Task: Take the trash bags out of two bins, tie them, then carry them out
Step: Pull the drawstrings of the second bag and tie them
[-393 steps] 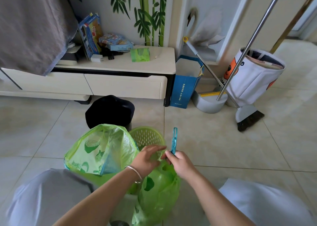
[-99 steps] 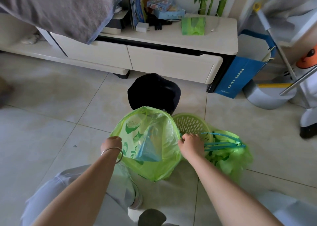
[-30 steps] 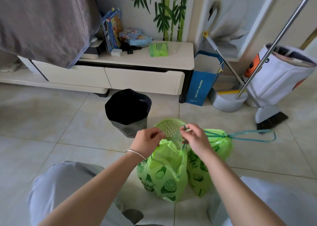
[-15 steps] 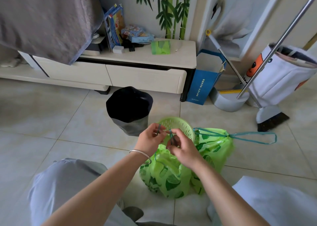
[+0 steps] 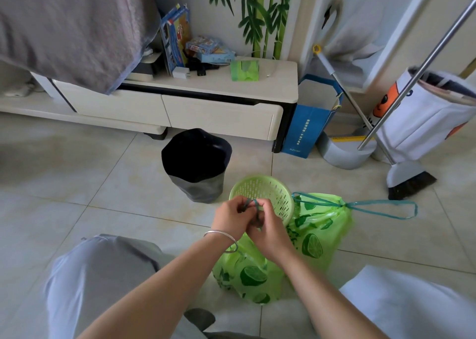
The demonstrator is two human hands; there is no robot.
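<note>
Low in the centre of the frame, a crouching person's left hand (image 5: 231,216) and right hand (image 5: 268,231) meet, both pinching the teal drawstring (image 5: 253,204) of a lime-print green trash bag (image 5: 247,274) on the tiled floor. A second green bag (image 5: 319,225) (already cinched, its cord loop trailing right) sits touching it. Just behind stands an empty green basket bin (image 5: 262,192); further back, centre frame, a black-lined bin (image 5: 197,163).

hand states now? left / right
Left hand: shut on the drawstring of the near bag.
Right hand: shut on the same drawstring.
</note>
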